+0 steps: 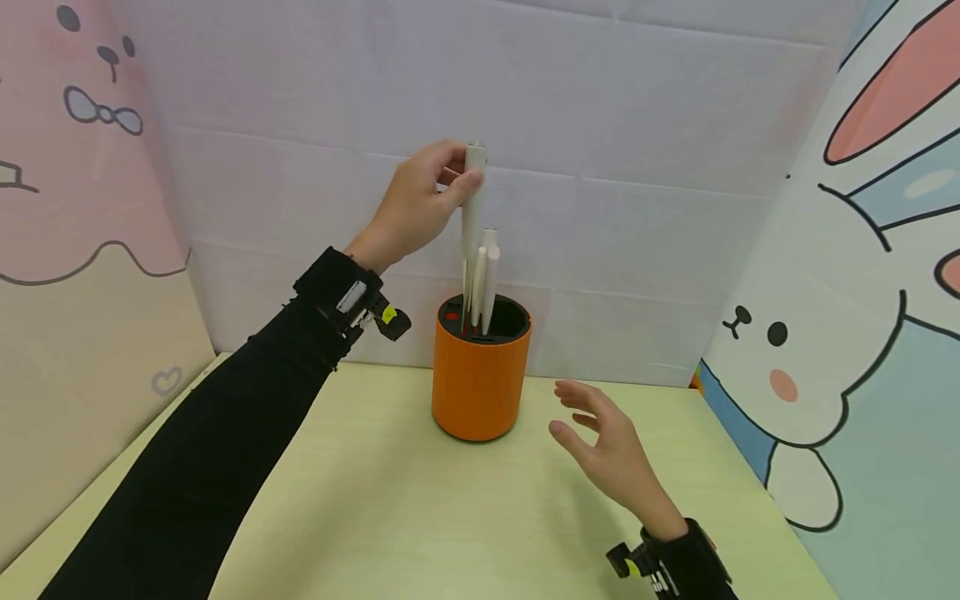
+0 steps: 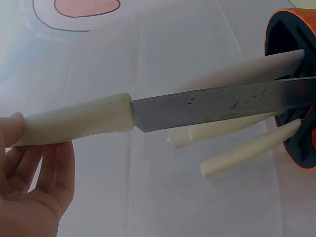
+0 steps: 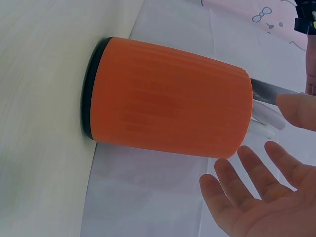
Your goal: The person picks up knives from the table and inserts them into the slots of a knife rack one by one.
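Observation:
My left hand pinches the pale handle of a kitchen knife near its end. The grey blade points down, mostly above the knife block, and its tip end is hidden inside the slotted top. That block is an orange cylinder with a black top and base, standing upright. Several other pale-handled utensils stick up from it beside the blade. To the block's right hovers my right hand, fingers spread and slightly bent, holding nothing. In the right wrist view its fingertips appear close to the block's rim; contact cannot be told.
The pale yellow table carries the block near its back edge. A white creased sheet hangs just behind. Cartoon-printed panels rise at left and right, with a rabbit on the right one.

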A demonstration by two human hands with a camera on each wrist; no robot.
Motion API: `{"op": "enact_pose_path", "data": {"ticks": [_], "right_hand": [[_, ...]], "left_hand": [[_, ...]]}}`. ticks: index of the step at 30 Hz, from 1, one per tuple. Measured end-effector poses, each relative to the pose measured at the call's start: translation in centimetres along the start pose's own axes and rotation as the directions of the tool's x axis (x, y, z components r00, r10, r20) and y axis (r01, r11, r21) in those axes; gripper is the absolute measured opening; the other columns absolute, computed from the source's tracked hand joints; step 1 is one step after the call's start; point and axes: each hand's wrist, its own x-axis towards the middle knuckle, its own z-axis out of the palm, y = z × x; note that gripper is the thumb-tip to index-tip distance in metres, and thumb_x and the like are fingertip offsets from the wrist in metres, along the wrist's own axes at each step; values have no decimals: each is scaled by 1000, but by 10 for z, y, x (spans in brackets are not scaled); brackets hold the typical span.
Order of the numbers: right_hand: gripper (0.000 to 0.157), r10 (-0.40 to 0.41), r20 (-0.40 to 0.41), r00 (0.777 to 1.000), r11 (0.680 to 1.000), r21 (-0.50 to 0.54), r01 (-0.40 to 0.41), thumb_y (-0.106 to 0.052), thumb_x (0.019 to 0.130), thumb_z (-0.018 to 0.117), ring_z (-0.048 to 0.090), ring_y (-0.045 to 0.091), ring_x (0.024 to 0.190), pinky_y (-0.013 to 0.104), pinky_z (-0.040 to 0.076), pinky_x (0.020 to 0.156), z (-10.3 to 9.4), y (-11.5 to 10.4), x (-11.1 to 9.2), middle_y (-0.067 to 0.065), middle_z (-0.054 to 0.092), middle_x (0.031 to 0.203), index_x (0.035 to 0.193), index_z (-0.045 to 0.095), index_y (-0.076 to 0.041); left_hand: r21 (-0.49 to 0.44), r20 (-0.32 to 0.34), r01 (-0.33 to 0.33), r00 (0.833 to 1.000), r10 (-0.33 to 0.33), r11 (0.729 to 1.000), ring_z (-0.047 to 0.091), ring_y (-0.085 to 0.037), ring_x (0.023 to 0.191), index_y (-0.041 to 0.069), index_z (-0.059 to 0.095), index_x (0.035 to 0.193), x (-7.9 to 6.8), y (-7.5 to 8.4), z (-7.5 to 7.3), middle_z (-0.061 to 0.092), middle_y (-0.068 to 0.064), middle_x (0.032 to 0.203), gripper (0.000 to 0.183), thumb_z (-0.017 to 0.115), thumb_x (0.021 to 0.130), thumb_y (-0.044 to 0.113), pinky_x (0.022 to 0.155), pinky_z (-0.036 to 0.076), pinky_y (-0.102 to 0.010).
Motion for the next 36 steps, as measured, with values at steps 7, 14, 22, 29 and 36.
{"op": "enact_pose_path", "data": {"ticks": [7,14,22,29,36], "right_hand": [[44,-5,5,1000,1000,19,5,1,86,68,55,35,109,52,48,88,1,-2,0,18,57,121,127,52,-3],[44,10,3,1000,1000,6,-10,0,87,68,55,34,109,52,49,88,0,-3,0,12,57,121,127,53,-4],[44,5,2,1000,1000,2,-5,1,86,68,55,35,109,52,49,88,0,-4,0,17,57,121,127,52,-4],[44,4,1,1000,1000,3,-4,1,86,68,55,34,109,52,49,88,0,-5,-1,13,58,121,127,53,-3],[44,4,1,1000,1000,4,-4,1,86,68,54,36,109,53,48,88,1,-5,0,15,57,121,127,53,-3]], "left_hand": [[27,17,-2,1000,1,1000,57,-8,88,13,57,117,-9,-15,8,58,2,103,25,54,99,30,75,51,-27],[34,30,10,999,-11,999,55,-5,88,15,57,116,-16,-23,15,56,5,102,23,54,99,30,74,49,-26],[33,35,15,999,-16,999,55,-6,88,13,57,116,-23,-31,24,57,5,101,23,56,99,28,73,50,-26],[21,59,39,997,-41,999,55,-6,89,10,56,114,-31,-38,29,57,4,102,22,55,99,26,75,50,-26],[26,69,63,996,-64,998,55,-6,90,12,56,115,-39,-47,34,56,6,102,22,54,100,28,76,51,-26]]}}
